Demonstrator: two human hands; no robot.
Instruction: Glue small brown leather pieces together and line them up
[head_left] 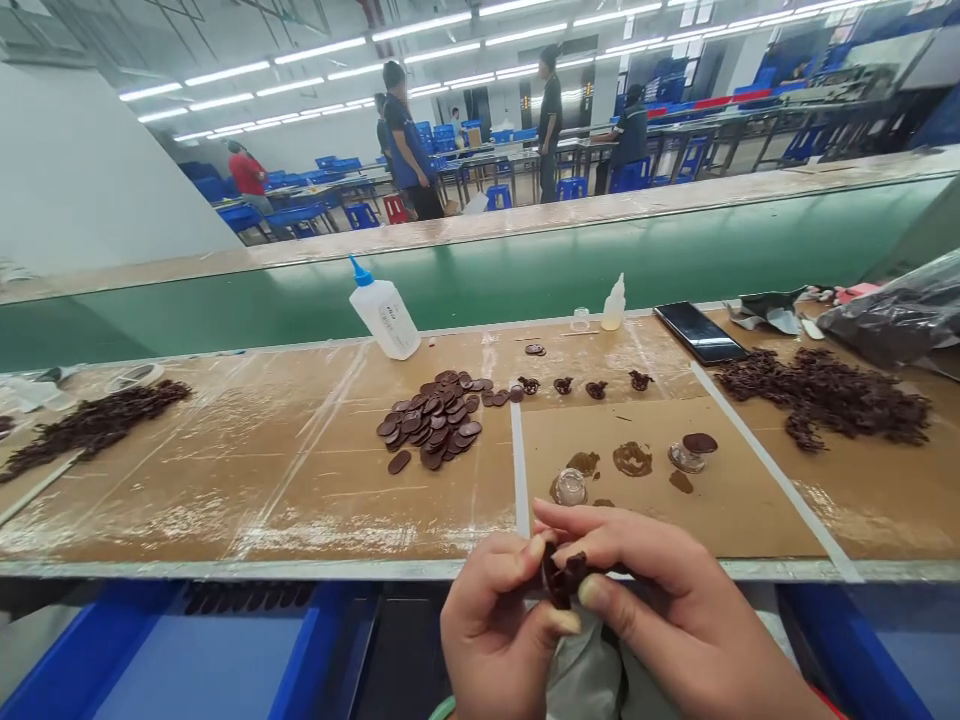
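My left hand and my right hand meet just below the bench's front edge. Together they pinch a small dark brown folded piece between fingertips and thumbs. On the bench ahead lies a heap of flat brown oval pieces. A short row of shaped brown pieces sits beyond a brown card sheet. On the card stand a small clear cap and another cap with a brown oval on it, among glue smears.
A white glue bottle with a blue tip and a smaller bottle stand at the bench's back. A black phone, a pile of brown bits, another pile at left. Green conveyor behind; people beyond.
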